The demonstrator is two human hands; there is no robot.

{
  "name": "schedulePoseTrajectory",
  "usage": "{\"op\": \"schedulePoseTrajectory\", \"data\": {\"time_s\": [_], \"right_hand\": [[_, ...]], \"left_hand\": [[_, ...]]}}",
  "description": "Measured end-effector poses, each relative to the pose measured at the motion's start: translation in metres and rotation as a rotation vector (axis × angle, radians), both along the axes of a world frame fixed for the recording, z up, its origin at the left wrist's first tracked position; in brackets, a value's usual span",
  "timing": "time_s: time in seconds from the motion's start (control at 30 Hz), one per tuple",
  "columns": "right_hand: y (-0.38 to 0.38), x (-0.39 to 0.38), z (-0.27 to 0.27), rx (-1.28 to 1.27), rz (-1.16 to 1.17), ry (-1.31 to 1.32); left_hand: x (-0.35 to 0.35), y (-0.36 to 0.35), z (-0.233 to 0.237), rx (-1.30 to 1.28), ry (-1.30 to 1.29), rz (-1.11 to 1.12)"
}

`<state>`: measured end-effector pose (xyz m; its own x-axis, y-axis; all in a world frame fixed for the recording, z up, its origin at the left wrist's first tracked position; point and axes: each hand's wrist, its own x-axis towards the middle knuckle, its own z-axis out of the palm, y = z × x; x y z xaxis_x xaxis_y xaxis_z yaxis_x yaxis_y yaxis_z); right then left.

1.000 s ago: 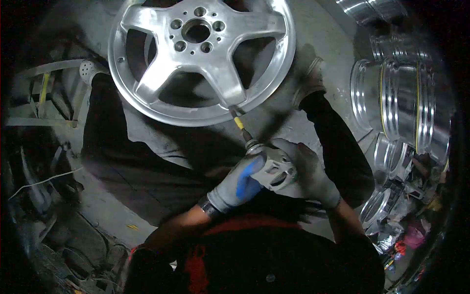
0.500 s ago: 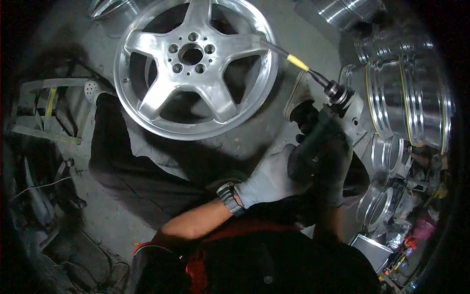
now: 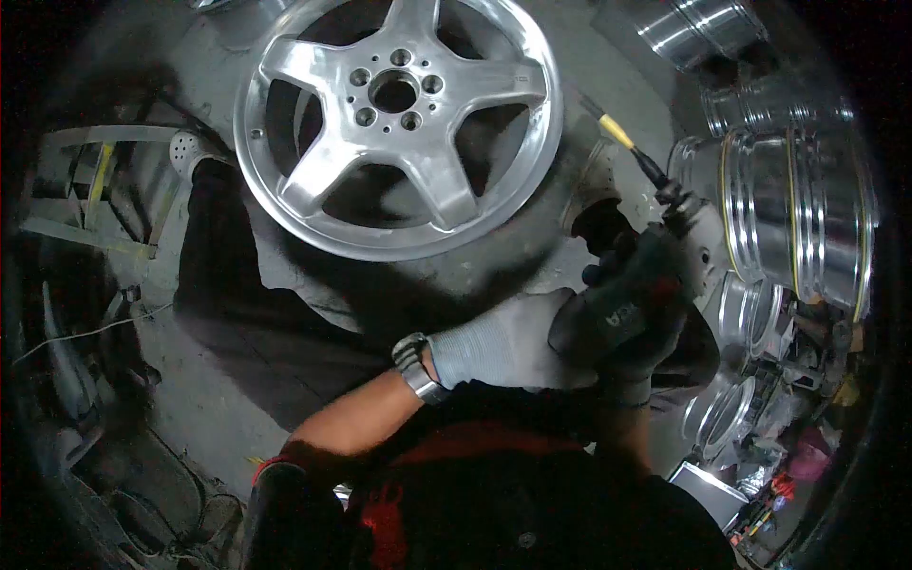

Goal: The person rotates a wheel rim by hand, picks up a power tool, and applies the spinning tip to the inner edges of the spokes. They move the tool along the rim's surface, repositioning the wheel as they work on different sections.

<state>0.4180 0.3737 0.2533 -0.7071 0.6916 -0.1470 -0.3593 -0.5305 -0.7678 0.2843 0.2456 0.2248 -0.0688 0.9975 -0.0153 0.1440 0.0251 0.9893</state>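
A dark power tool [image 3: 622, 309] with a long thin shaft and a yellow band [image 3: 617, 131] points up and left. My left hand [image 3: 518, 342], in a pale glove with a watch at the wrist, is closed round the tool's rear body. In shadow on the tool's right side, my right hand [image 3: 655, 347] is gloved and wrapped round it; its fingers are partly hidden. A shiny five-spoke wheel [image 3: 432, 180] lies face up in front of me. The shaft's tip is just right of the wheel's rim, apart from it.
Stacked polished rims [image 3: 803, 209] stand at the right, with another rim [image 3: 703, 33] above. Smaller rims and clutter lie at lower right, near a silver tray [image 3: 711, 496]. A metal frame [image 3: 90, 242] and cables are at the left. My legs flank the wheel.
The tool's tip has come away from the wheel's rim, to the right. Both hands still hold the tool. The wheel appears slightly further right and higher in the view.
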Motion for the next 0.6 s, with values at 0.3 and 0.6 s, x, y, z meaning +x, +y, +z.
{"op": "schedulePoseTrajectory", "data": {"time_s": [0.3,0.6], "right_hand": [[-0.042,0.015,-0.024,-0.235,-0.029,-0.22],[-0.024,0.008,-0.006,0.127,-0.203,-0.224]], "left_hand": [[-0.002,-0.048,-0.011,-0.4,-0.273,-0.078],[-0.002,0.01,0.006,0.0,-0.451,0.218]]}}
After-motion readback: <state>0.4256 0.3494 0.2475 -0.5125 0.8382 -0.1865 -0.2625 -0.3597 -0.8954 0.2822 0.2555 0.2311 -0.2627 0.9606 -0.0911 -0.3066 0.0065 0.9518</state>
